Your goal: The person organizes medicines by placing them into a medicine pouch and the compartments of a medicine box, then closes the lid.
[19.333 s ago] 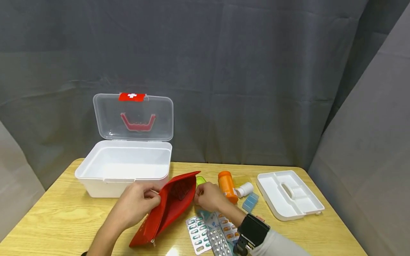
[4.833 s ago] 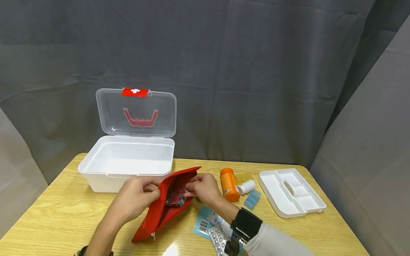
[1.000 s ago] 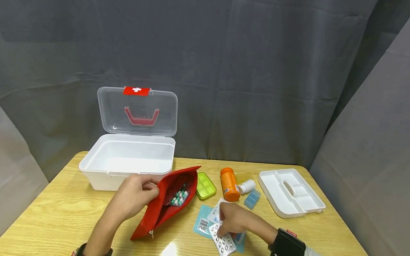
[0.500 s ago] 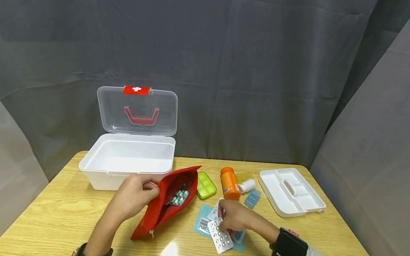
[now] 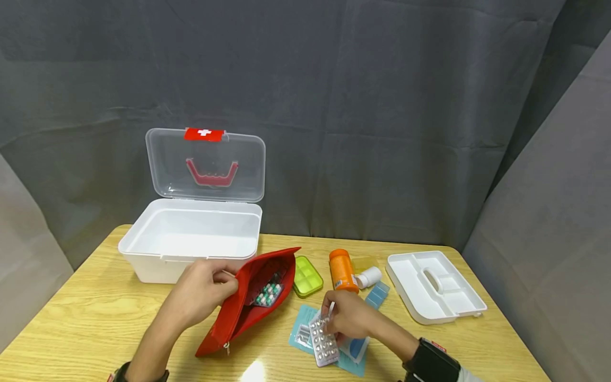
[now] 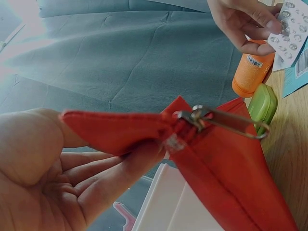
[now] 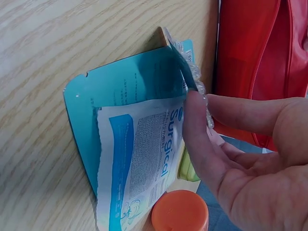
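Observation:
My left hand (image 5: 202, 294) pinches the edge of a red zip pouch (image 5: 220, 333), whose mouth gapes toward the right. Inside it lies a blister pack of green-and-white capsules (image 5: 267, 295). My right hand (image 5: 353, 315) holds a silver blister pack of round tablets (image 5: 323, 345) between thumb and fingers. In the right wrist view this pack stands tilted over a teal packet (image 7: 91, 98) and a white-and-blue packet printed "Surgical" (image 7: 151, 144), both on the table. The left wrist view shows the pouch's zip pull (image 6: 231, 122) close up.
Behind the pouch stands an open white box (image 5: 191, 273) with a clear lid (image 5: 205, 164). A green pill case (image 5: 307, 277), an orange bottle (image 5: 342, 271), a white bottle (image 5: 369, 277) and a blue pill case (image 5: 377, 295) lie beyond the right hand. A white tray (image 5: 415, 313) is farther right.
Capsule blister packs on the table at first are gone from there; one shows in the pouch. My right hand left the pouch, took the tablet blister pack and lifted it. My left hand stays put.

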`<state>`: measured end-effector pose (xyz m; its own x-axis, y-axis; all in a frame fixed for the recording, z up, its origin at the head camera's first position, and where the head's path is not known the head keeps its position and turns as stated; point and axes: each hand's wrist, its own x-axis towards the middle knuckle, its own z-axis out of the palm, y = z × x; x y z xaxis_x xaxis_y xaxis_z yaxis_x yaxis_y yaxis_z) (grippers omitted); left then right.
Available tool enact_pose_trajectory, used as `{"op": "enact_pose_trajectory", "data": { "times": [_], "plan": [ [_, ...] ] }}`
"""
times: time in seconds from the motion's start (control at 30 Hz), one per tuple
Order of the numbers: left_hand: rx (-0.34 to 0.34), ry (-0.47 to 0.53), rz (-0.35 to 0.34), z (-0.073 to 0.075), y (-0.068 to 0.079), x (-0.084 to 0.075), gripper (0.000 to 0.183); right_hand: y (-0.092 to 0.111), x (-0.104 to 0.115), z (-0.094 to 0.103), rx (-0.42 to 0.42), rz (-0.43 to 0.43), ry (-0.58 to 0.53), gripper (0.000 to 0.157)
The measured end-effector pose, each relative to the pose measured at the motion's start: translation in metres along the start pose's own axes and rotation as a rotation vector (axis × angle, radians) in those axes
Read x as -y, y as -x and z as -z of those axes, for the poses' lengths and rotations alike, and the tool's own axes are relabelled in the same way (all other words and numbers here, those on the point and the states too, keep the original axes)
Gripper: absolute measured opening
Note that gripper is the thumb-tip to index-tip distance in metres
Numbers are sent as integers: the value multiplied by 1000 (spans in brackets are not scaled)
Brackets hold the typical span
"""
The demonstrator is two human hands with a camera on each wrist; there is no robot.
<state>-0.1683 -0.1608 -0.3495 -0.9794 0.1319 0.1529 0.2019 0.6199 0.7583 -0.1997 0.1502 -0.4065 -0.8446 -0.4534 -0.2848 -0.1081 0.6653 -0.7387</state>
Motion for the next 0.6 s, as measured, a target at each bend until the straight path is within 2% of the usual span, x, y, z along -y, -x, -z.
{"op": "enact_pose_trajectory", "data": {
  "times": [0.2, 0.37, 0.6],
  "plan": [
    [1, 1, -5, 0, 0, 0, 21, -5, 1, 5, -47, 40, -34, 21],
    [0, 0, -13, 0, 0, 0, 21, -10, 5, 10, -91, 53, -121, 21],
    [4, -1, -7, 0, -1, 0, 20, -14, 22, 24, -163, 10, -153, 25]
  ]
}}
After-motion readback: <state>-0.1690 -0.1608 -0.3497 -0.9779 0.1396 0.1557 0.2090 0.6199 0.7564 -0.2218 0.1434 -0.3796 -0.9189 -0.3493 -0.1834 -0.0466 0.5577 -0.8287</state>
